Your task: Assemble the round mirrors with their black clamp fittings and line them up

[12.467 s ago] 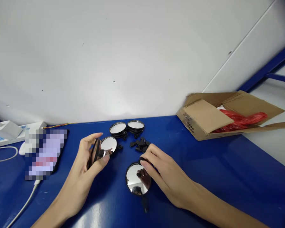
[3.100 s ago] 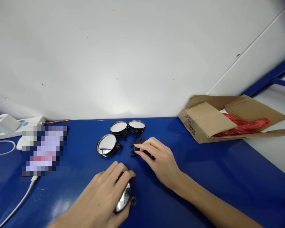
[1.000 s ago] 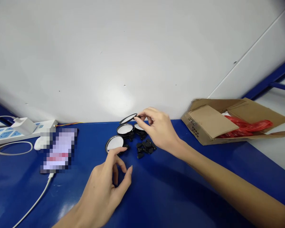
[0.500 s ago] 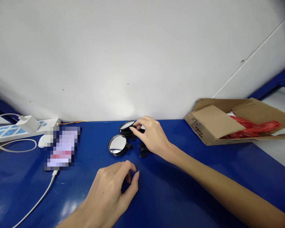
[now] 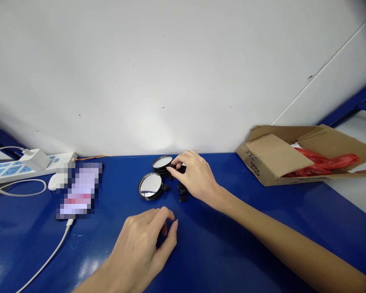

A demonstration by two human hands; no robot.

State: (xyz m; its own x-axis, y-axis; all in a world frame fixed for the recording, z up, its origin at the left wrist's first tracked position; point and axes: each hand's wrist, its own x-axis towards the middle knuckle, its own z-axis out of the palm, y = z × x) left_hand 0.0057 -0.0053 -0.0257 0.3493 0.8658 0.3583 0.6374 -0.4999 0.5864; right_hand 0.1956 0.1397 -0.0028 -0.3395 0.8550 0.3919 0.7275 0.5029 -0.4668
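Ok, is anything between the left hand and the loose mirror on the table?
Nothing visible: only the blue table shows between the left hand and the mirror. The right hand is off to the mirror's right, at the mirror stack, not in that path.

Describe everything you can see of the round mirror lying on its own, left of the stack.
The round mirror has a reflective, slightly domed face inside a thin, shiny, metal-looking rim, with a small black knob-like mount at its right edge. It lies face up and slightly tilted on the blue tabletop, beside a stack of similar mirrors. The left hand is below it and the right hand to its right; neither touches it.
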